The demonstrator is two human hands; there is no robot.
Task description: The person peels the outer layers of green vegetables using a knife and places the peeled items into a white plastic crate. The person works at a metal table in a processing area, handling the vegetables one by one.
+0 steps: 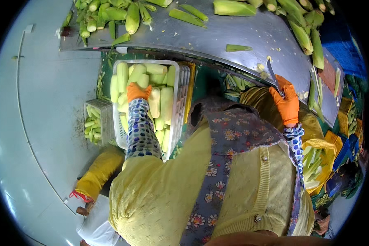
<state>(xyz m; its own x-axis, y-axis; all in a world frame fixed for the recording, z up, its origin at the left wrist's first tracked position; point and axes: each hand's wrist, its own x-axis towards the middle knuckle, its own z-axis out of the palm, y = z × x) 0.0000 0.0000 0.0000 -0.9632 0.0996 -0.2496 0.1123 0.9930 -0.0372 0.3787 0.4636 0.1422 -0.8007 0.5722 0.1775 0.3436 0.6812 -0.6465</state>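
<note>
My left hand (138,92), in an orange glove, reaches down into a white plastic crate (176,123) filled with husked corn. Its fingers are closed round the end of a pale green corn ear (142,80), among other ears lying at various angles. Out to the right, by the edge of the metal table, my right hand (285,101) wears a matching glove. It is closed on the handle of a knife (271,73), whose curved blade points up and away from me. Dotted sleeves cover both forearms.
Unhusked corn (115,14) is heaped on the metal table (184,39), with more ears (301,35) at the far right. A small basket (98,123) of corn pieces stands left of the crate. A yellow sack (322,143) holds husks. Someone's yellow-covered leg (100,172) is at lower left.
</note>
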